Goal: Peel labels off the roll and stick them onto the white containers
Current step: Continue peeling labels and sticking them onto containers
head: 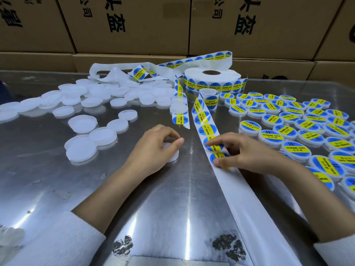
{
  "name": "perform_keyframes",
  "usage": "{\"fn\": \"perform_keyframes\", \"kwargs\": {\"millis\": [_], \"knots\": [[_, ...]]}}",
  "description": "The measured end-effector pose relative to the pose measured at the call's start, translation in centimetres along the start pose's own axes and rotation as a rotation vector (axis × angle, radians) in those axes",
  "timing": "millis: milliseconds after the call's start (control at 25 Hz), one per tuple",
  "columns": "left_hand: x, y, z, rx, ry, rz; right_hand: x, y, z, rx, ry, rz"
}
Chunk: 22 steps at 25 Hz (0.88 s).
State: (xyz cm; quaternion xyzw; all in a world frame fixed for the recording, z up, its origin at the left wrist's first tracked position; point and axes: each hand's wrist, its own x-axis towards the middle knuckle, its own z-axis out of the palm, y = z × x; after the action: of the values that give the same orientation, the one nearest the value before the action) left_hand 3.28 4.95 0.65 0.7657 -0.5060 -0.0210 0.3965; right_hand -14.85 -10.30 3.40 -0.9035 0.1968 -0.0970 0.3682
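Peeling is the step I am in: my right hand (247, 150) pinches the edge of a blue-and-yellow label (215, 145) on the strip (206, 129), its thumb pressing the backing just nearer me, while the bare backing (255, 217) trails toward the near edge of the steel table (134, 198). My left hand (153, 148) grips one white container (172, 156), just left of the strip, fingers curled over its top. Next, I judge, the label must come fully free and be set centred on that container without creasing. The roll (212, 79) sits far centre, with loose strip heaped behind it. Unlabelled containers (92, 135) lie scattered to the left; labelled containers (299, 129) crowd the right. All appear closed, so I cannot tell whether anything is inside. Cardboard boxes (134, 25) line the far side.
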Motion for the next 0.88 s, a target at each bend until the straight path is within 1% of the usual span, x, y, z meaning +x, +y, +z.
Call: {"fn": "perform_keyframes", "kwargs": {"millis": [40,120,280,360,480,640,760,880], "knots": [[-0.1,0.1,0.1,0.006,-0.028,0.016,0.0,0.2,-0.1,-0.021,-0.065,0.018],[-0.2,0.3,0.2,0.015,-0.065,0.047,-0.1,0.6,-0.4,-0.003,-0.129,0.044],[-0.5,0.9,0.6,0.04,-0.129,0.121,0.1,1.4,-0.5,-0.084,-0.112,0.101],[-0.6,1.1,0.8,0.05,-0.143,0.144,0.3,1.5,-0.2,-0.083,-0.091,0.107],[-0.6,1.3,0.7,0.044,-0.141,0.146,0.5,1.4,0.3,-0.04,-0.042,0.081],[-0.8,1.8,0.8,0.039,-0.136,0.172,0.5,1.0,0.9,-0.07,0.073,0.036],[-0.9,2.5,0.7,-0.015,-0.076,0.243,0.5,0.6,1.4,-0.178,0.193,-0.02],[-1.1,3.2,0.7,-0.047,0.006,0.326,0.5,0.2,1.8,-0.289,0.256,-0.032]]}}
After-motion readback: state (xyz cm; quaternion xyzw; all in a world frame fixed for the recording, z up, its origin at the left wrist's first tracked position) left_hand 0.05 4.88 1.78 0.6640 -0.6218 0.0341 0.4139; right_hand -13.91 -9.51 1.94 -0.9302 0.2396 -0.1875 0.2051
